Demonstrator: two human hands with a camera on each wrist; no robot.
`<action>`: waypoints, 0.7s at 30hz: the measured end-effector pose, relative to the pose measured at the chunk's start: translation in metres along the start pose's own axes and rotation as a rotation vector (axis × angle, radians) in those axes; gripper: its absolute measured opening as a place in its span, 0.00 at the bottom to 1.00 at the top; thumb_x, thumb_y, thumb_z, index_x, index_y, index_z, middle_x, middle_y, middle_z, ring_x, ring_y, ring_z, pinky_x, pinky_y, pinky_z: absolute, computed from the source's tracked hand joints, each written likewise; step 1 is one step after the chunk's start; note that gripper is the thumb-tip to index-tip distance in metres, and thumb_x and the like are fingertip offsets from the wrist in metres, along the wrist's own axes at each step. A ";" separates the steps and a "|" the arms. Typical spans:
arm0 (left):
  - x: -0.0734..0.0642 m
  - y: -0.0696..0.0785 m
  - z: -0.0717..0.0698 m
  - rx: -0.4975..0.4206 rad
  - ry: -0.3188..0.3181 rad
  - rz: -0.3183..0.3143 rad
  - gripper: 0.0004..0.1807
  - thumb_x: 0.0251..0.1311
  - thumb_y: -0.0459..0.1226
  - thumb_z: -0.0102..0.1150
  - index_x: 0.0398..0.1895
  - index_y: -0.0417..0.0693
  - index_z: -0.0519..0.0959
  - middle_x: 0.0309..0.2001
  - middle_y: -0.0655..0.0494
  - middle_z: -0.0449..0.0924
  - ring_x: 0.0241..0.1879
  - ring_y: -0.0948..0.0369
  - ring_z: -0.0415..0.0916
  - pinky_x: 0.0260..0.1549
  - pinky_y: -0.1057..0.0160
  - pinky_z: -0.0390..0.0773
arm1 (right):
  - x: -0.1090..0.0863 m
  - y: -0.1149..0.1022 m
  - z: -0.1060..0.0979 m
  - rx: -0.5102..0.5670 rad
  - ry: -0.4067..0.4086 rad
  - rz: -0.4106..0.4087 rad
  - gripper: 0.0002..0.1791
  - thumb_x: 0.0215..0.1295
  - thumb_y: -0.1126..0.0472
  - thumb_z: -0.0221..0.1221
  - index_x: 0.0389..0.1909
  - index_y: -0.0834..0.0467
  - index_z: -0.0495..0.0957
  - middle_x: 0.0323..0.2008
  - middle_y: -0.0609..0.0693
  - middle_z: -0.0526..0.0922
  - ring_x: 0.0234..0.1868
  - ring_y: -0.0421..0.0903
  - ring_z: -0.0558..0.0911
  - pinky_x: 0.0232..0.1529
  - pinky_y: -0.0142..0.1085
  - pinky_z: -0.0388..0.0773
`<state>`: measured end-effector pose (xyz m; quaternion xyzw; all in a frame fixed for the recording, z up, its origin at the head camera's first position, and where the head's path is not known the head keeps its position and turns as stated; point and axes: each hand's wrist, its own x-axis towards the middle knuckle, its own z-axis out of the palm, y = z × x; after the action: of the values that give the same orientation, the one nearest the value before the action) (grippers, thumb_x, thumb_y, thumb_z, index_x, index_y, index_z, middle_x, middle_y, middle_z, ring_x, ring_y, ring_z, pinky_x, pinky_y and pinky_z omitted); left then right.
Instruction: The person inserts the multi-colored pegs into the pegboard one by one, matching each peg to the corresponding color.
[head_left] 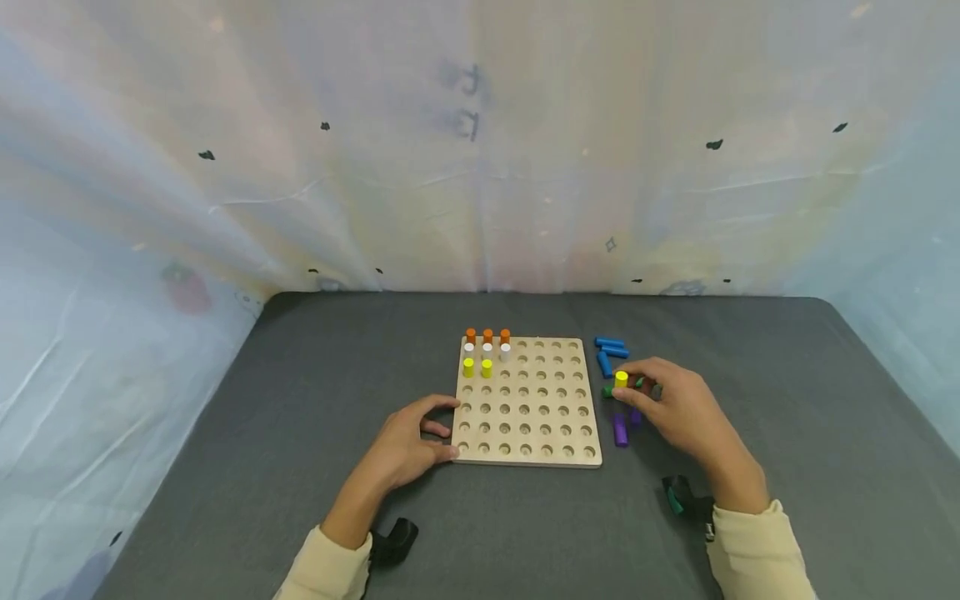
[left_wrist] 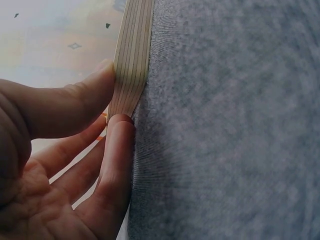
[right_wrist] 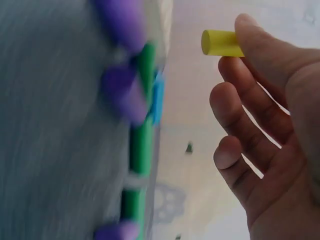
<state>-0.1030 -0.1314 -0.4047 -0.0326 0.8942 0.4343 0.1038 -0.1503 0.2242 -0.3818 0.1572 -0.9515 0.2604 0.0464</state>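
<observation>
A square wooden pegboard (head_left: 532,400) with rows of round holes lies flat. Orange pegs (head_left: 487,335), white pegs (head_left: 487,350) and two yellow pegs (head_left: 487,368) stand upright at its far left. My left hand (head_left: 408,440) touches the board's left edge, its thumb by the near corner; the left wrist view shows the thumb and fingers against the wooden side (left_wrist: 132,55). To the right of the board, my right hand (head_left: 675,404) pinches a yellow peg (right_wrist: 222,43) between thumb and fingertips, raised above loose pegs. The remaining right fingers are loosely bent.
Blue pegs (head_left: 613,352), green pegs (right_wrist: 141,150) and purple pegs (head_left: 620,430) lie loose on the grey tabletop (head_left: 337,358), right of the board. The hand partly hides some of them. A patterned curtain (head_left: 525,167) rises behind the table and along its sides.
</observation>
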 end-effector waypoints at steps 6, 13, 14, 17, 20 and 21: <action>-0.001 0.001 -0.001 -0.003 0.004 -0.002 0.34 0.48 0.32 0.77 0.60 0.63 0.78 0.40 0.54 0.84 0.32 0.64 0.81 0.33 0.61 0.76 | 0.013 -0.034 0.012 0.049 0.000 -0.081 0.15 0.65 0.54 0.66 0.51 0.53 0.83 0.36 0.45 0.81 0.33 0.41 0.75 0.30 0.35 0.69; -0.001 0.000 -0.001 -0.005 -0.002 0.004 0.35 0.48 0.32 0.76 0.60 0.64 0.77 0.41 0.54 0.84 0.32 0.64 0.82 0.33 0.61 0.77 | 0.025 -0.065 0.031 0.099 -0.016 -0.127 0.16 0.65 0.53 0.66 0.51 0.52 0.83 0.42 0.45 0.84 0.32 0.38 0.75 0.29 0.33 0.70; -0.001 0.000 -0.002 -0.007 -0.002 0.007 0.35 0.48 0.32 0.76 0.60 0.64 0.77 0.41 0.54 0.84 0.32 0.64 0.82 0.33 0.61 0.77 | 0.027 -0.069 0.033 0.103 -0.022 -0.127 0.16 0.65 0.52 0.66 0.51 0.52 0.83 0.42 0.44 0.84 0.31 0.37 0.74 0.28 0.33 0.70; -0.001 0.000 -0.002 -0.011 -0.003 0.016 0.35 0.48 0.31 0.77 0.60 0.63 0.77 0.41 0.54 0.84 0.32 0.64 0.82 0.33 0.61 0.78 | 0.031 -0.079 0.040 0.109 -0.039 -0.128 0.16 0.65 0.50 0.65 0.51 0.51 0.83 0.40 0.43 0.83 0.29 0.37 0.73 0.28 0.33 0.70; -0.001 -0.001 -0.003 -0.015 -0.009 0.017 0.34 0.48 0.31 0.76 0.60 0.63 0.77 0.41 0.54 0.84 0.32 0.64 0.82 0.33 0.61 0.78 | 0.035 -0.086 0.045 0.104 -0.060 -0.133 0.16 0.65 0.49 0.65 0.51 0.50 0.83 0.41 0.43 0.83 0.29 0.36 0.73 0.29 0.33 0.70; -0.002 -0.001 -0.003 -0.016 -0.011 0.016 0.34 0.48 0.31 0.76 0.60 0.63 0.77 0.41 0.54 0.84 0.32 0.64 0.82 0.33 0.61 0.78 | 0.037 -0.088 0.046 0.103 -0.068 -0.132 0.17 0.65 0.49 0.65 0.52 0.50 0.83 0.42 0.44 0.83 0.29 0.36 0.73 0.29 0.33 0.70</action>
<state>-0.1017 -0.1344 -0.4036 -0.0241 0.8903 0.4425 0.1051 -0.1570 0.1189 -0.3727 0.2306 -0.9254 0.2997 0.0231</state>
